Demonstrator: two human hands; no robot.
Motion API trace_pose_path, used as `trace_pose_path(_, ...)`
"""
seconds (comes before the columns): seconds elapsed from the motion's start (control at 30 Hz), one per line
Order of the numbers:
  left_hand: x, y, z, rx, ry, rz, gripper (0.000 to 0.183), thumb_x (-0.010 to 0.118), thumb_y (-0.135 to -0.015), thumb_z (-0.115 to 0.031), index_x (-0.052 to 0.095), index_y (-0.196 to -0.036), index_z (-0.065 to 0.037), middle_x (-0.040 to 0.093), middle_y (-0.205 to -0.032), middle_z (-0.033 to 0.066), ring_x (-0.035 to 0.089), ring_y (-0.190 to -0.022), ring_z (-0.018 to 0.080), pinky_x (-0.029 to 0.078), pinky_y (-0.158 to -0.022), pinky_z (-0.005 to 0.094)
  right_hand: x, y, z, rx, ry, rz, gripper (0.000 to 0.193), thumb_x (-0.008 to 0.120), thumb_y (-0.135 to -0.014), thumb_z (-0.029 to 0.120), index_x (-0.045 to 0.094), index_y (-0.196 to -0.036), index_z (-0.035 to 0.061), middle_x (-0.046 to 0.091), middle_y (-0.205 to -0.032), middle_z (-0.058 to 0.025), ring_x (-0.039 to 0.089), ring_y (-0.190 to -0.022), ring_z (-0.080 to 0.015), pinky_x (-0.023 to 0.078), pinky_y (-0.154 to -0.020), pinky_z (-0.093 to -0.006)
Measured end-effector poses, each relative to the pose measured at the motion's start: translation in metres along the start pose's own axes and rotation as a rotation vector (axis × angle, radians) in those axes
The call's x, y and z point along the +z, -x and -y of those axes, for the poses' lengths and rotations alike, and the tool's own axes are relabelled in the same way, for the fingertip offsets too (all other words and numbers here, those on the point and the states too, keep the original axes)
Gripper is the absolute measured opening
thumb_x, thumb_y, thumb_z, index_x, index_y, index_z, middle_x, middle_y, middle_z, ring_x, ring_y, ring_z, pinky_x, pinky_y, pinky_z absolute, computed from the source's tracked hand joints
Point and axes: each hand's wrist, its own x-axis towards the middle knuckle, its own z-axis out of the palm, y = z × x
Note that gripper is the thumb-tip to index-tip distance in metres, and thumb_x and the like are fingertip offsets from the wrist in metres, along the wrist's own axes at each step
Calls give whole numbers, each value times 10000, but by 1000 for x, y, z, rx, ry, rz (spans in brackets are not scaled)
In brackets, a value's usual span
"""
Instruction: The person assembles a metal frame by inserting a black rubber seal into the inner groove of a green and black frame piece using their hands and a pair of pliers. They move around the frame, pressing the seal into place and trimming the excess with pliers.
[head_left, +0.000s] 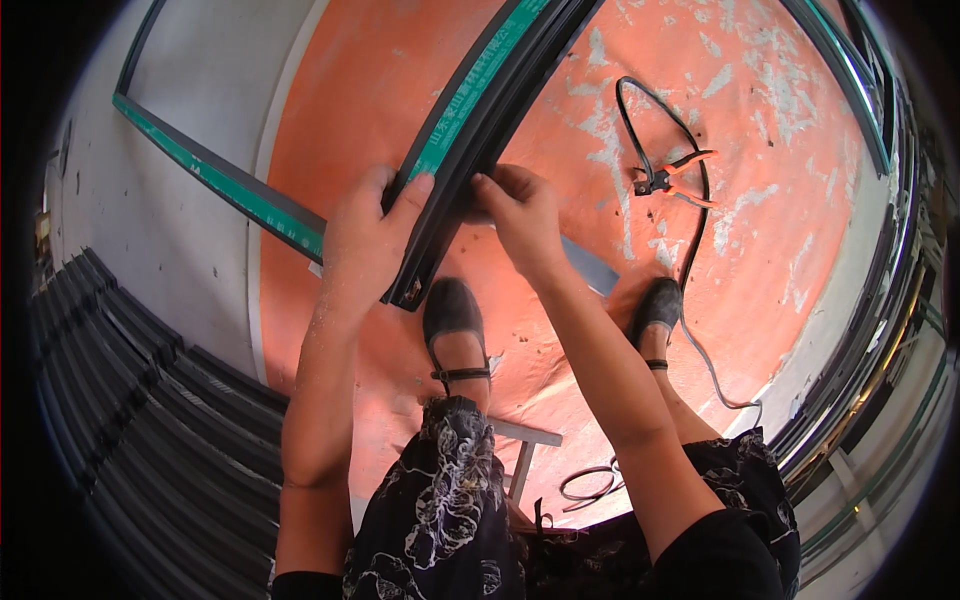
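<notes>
A dark metal frame bar [437, 215] with green protective film runs from the top of the view down toward my feet. My left hand [365, 225] is closed around its near end, thumb lying on the film. Opposite it, my right hand [525, 215] has its fingers curled and its thumb pressed at the bar's right edge. Whether a thin strip is also between those fingertips is hidden. Partly behind my right wrist lies a flat grey piece [590, 265].
Orange-handled cutters [672, 182] lie on the worn orange floor sheet beside a looped black cord [704, 225]. More dark bars are stacked at left [150, 420] and right [850, 350]. A green-filmed frame piece [220, 180] reaches to the left. My shoes [452, 308] stand below.
</notes>
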Motion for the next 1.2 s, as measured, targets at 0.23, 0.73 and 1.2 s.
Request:
trace_pose_path(0.23,4,-4,3,18,42,14,421,557,-887,-377,583,-906,43,612,-740,168,607,-679,239,461,-632,335,2,11,-1,60,42,72,259,545,-885,89,559,-1056,-105,647,-908,-138,661,-799,-210,558,-724,-314)
trace_pose_path(0.73,1,-3,5,7,36,27,407,556,-887,-360,582,-938,43,620,-777,195,617,-722,297,465,-666,364,5,25,-19,117,-105,123,198,561,-870,74,583,-969,-96,647,-807,-102,640,-736,-172,539,-701,-298)
trace_pose_path(1.2,3,-2,12,-16,-9,37,418,557,-882,-376,575,-920,41,615,-779,195,613,-733,309,461,-675,377,12,38,-31,181,-26,164,268,550,-864,66,565,-1082,-89,657,-915,-122,648,-808,-194,537,-730,-302)
